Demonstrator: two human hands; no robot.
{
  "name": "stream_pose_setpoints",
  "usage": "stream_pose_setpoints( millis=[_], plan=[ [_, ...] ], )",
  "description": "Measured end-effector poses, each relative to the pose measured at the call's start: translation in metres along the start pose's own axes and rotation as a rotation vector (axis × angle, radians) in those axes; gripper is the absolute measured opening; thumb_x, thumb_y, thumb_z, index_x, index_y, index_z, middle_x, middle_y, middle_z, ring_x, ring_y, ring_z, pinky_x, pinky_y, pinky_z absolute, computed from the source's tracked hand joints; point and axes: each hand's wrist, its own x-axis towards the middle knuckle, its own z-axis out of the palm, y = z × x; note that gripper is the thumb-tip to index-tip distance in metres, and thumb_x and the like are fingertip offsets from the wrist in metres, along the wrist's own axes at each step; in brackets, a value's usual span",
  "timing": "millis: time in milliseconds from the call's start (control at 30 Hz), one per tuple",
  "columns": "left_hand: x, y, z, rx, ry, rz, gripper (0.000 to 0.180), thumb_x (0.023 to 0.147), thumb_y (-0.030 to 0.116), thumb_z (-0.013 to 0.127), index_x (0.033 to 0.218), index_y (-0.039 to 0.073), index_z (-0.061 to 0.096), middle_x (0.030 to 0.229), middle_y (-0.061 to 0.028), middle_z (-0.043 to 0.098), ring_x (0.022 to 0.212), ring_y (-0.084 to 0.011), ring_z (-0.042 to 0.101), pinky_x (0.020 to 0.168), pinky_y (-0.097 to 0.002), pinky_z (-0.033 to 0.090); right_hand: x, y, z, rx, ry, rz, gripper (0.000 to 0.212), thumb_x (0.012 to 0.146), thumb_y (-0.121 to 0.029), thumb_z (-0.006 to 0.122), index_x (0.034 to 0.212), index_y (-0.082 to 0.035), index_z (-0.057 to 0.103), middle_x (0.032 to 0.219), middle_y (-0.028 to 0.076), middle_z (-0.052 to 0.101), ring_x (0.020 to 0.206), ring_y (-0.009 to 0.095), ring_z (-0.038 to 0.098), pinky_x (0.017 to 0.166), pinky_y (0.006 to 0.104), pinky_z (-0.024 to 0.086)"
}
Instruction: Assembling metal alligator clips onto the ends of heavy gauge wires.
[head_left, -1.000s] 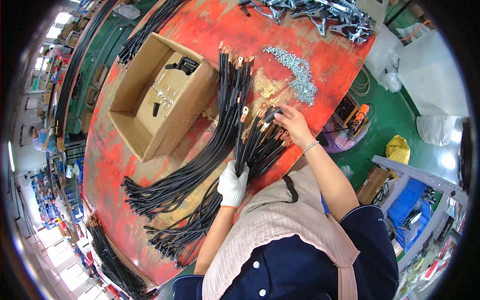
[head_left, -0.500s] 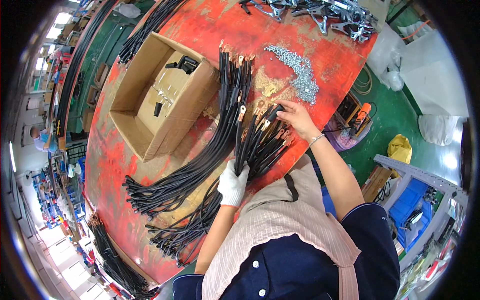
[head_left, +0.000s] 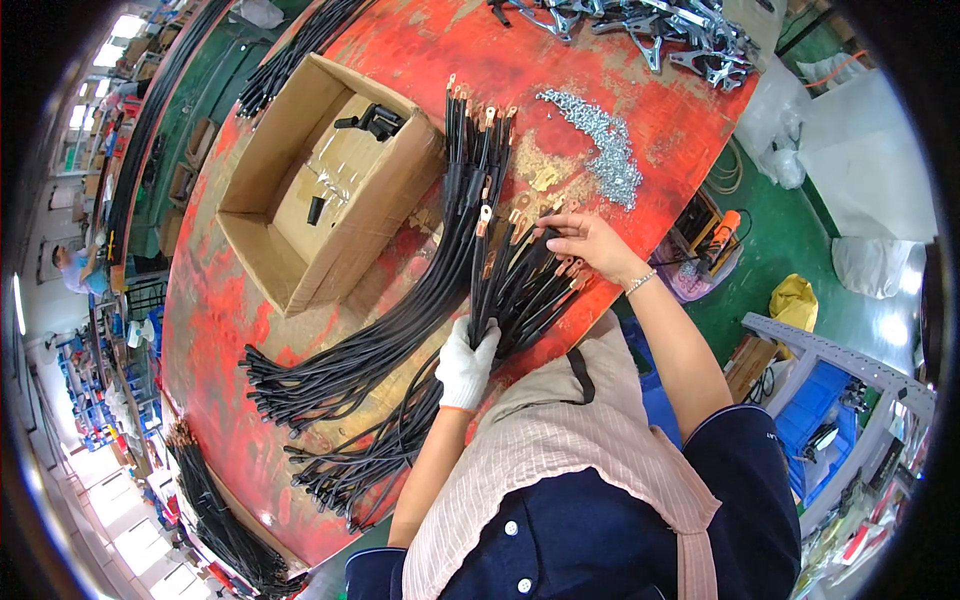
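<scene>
My left hand (head_left: 465,365), in a white knitted glove, is closed around black cables (head_left: 482,290) near the table's front edge. Copper ring lugs (head_left: 517,222) tip these cables, fanned out ahead of the glove. My bare right hand (head_left: 590,245) pinches a black cable just below its lug; the fingers partly hide the spot. Directly left lies a second, longer bundle of black cables (head_left: 440,270), with copper lugs at its far end and thick black sleeves below some of them.
An open cardboard box (head_left: 335,270) holding a few black sleeves stands at the left. Small silver screws (head_left: 605,150) are heaped beyond my right hand. Metal clamps (head_left: 650,30) lie along the far edge of the red table (head_left: 230,390). More cables (head_left: 220,520) are at the lower left.
My right hand has shifted slightly down, drawing back from the lug tip onto the cable below it. The left glove keeps its grip. The view has moved slightly.
</scene>
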Motion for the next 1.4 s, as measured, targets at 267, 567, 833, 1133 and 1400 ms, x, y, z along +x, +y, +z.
stream_pose_setpoints(
  millis=[267,567,833,1133,1400],
  plan=[
    [0.003,-0.023,-0.003,-0.381,-0.025,0.026,0.018,0.084,0.004,0.070,0.100,0.003,0.062,0.094,-0.0034,0.068,0.083,-0.0100,0.060,0.080,-0.0254,0.048,-0.021,0.059,0.044,-0.095,0.176,-0.084,0.027,0.079,-0.004,0.078,0.098,-0.003,0.058,0.093,0.004,0.065,0.082,0.008,0.063,0.073,0.0217,0.052],
    [-0.001,-0.006,-0.016,-0.507,-0.025,-0.003,0.020,0.086,0.010,0.070,0.102,0.002,0.061,0.090,-0.0033,0.066,0.080,-0.0085,0.061,0.072,-0.0234,0.049,-0.046,0.104,0.119,-0.051,0.052,0.064,0.032,0.080,-0.015,0.078,0.106,-0.003,0.062,0.087,0.000,0.057,0.074,0.007,0.056,0.067,0.0222,0.047],
    [0.010,-0.006,-0.025,-0.439,-0.179,-0.038,0.024,0.087,0.006,0.067,0.108,0.001,0.057,0.100,-0.0074,0.066,0.090,-0.0137,0.062,0.077,-0.0265,0.053,-0.043,0.073,0.060,0.148,0.224,-0.027,0.018,0.089,-0.012,0.068,0.105,-0.005,0.060,0.087,0.000,0.063,0.072,0.008,0.059,0.066,0.0231,0.050],
    [0.003,0.001,-0.035,-0.563,-0.195,-0.147,0.023,0.088,0.008,0.067,0.105,0.001,0.054,0.097,-0.0073,0.066,0.078,-0.0107,0.062,0.069,-0.0243,0.052,-0.037,0.077,0.123,-1.080,0.024,-0.069,0.032,0.082,-0.032,0.064,0.097,-0.004,0.066,0.085,0.020,0.068,0.080,0.036,0.067,0.072,0.0450,0.053],
    [0.001,-0.005,-0.030,-0.568,-0.203,-0.073,0.024,0.086,0.009,0.069,0.106,0.002,0.056,0.093,-0.0039,0.065,0.075,-0.0085,0.059,0.064,-0.0234,0.049,-0.020,0.079,0.130,-1.150,-0.103,0.037,0.025,0.082,-0.033,0.063,0.090,-0.011,0.071,0.087,0.017,0.069,0.085,0.035,0.067,0.077,0.0455,0.053]
  ],
)
